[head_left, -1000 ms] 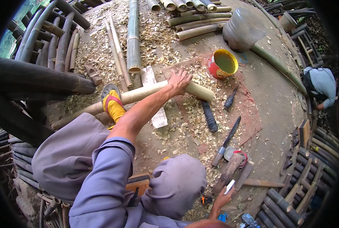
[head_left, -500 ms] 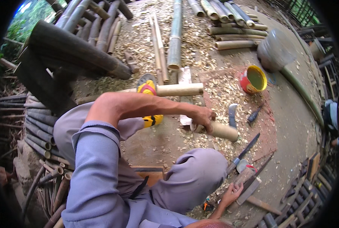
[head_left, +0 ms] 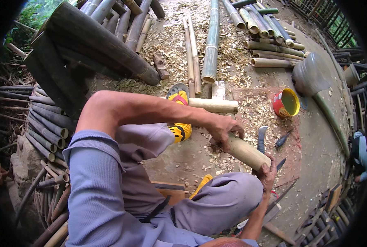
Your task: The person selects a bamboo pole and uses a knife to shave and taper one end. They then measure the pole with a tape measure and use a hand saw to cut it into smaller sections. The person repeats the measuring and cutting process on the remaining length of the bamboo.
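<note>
A pale, short bamboo tube slants above the chip-covered ground, held at both ends. My left hand is wrapped round its far left end. At the near right end, my right hand grips the rim; part of its fingers is hidden behind the tube. Just beyond the tube lies a curved blade with a dark handle. A dark pointed hand tool rests to its right. The tip of a knife shows past my right hand, the rest covered.
A peeled bamboo length lies across a pale board, by my foot in yellow footwear. Beyond are a red and yellow bucket, a clear plastic bag and stacked bamboo poles. Another person's sleeve shows at far right.
My right hand has left the wooden block near the knives and come up to grip the tube's right end. The tube is now raised and tilted toward me, my left hand still on it.
</note>
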Available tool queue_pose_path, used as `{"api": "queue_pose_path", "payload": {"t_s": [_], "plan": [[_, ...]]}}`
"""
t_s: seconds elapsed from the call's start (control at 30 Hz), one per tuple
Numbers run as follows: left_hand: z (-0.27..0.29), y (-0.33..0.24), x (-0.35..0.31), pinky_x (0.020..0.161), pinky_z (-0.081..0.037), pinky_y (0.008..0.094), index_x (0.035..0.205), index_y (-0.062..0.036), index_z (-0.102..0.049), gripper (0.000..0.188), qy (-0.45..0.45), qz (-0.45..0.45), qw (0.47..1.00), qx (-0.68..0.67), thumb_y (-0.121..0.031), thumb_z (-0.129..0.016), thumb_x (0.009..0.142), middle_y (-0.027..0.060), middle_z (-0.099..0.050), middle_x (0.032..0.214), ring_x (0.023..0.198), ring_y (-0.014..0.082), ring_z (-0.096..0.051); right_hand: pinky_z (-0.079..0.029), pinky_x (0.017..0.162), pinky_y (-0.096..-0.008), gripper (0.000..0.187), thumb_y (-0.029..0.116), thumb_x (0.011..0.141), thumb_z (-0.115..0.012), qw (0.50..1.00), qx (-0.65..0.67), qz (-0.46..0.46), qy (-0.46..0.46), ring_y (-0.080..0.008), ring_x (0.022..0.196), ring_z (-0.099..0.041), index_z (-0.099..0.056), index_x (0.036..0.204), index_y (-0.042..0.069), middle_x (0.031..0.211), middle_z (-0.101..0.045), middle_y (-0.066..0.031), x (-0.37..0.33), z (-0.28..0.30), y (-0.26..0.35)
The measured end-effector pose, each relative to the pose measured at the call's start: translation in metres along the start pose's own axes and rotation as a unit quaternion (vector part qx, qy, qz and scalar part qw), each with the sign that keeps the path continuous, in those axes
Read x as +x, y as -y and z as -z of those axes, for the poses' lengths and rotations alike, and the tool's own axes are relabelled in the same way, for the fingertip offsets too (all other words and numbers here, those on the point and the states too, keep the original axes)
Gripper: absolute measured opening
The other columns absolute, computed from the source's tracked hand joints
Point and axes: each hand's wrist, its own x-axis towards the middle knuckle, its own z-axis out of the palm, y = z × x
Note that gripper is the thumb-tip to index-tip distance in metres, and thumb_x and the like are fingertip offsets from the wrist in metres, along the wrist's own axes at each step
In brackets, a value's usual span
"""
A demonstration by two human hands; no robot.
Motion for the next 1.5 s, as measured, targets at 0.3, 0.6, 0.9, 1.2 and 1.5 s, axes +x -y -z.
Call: {"api": "queue_pose_path", "payload": {"t_s": [0.3,0.6,0.9,1.2,1.5], "plan": [[0.041,0.077,-0.098,0.084,-0.048,0.0403,0.116,-0.0014,-0.058,0.057,-0.042,0.162,0.977,0.132,-0.031,-0.073,0.069,0.0164,-0.063,0.102,0.097,0.0314,-0.061,-0.045,0.085,-0.042,0.049,0.027,0.068,-0.076,0.709,-0.69,0.085,-0.119,-0.033,0.096,-0.057,-0.059,0.107,0.002,0.102,-0.059,-0.0182,-0.027,0.02,0.067],[0.031,0.124,-0.146,0.077,-0.052,0.0378,0.113,-0.0002,-0.059,0.052,-0.132,0.16,0.975,0.077,-0.024,-0.073,0.068,0.0162,-0.066,0.097,0.085,0.0282,-0.065,-0.044,0.087,-0.0445,0.045,0.023,0.077,-0.064,0.654,-0.615,0.435,0.065,-0.0334,0.093,-0.062,-0.056,0.115,0.001,0.104,-0.062,-0.0184,0.152,-0.164,0.192],[0.034,0.13,-0.153,0.077,-0.052,0.0356,0.113,0.0008,-0.059,0.047,-0.238,0.134,0.959,0.076,-0.017,-0.072,0.072,0.0163,-0.065,0.1,0.088,0.0254,-0.064,-0.05,0.079,-0.0371,0.043,0.021,0.079,-0.068,0.695,-0.453,0.553,0.074,-0.0258,0.09,-0.064,-0.059,0.116,0.001,0.1,-0.065,-0.0176,0.181,-0.248,0.152],[-0.079,0.229,-0.222,0.078,-0.052,0.0328,0.114,0.001,-0.057,0.048,-0.502,0.271,0.756,-0.322,-0.029,-0.072,0.08,0.0139,-0.063,0.102,0.092,0.0195,-0.062,-0.051,0.069,-0.032,0.033,0.013,0.079,-0.066,0.891,-0.442,0.103,-0.024,-0.0181,0.076,-0.064,-0.063,0.109,0.0,0.083,-0.067,-0.0133,0.062,0.01,-0.048],[-0.147,0.174,-0.22,0.087,-0.049,0.0382,0.123,0.0002,-0.049,0.061,-0.57,0.248,0.505,-0.599,-0.036,-0.07,0.08,0.0161,-0.057,0.114,0.103,0.023,-0.058,-0.052,0.068,-0.0334,0.038,0.016,0.08,-0.066,0.905,-0.425,-0.033,0.005,-0.0199,0.075,-0.065,-0.06,0.117,0.005,0.085,-0.068,-0.0118,0.008,0.05,-0.144]]}}
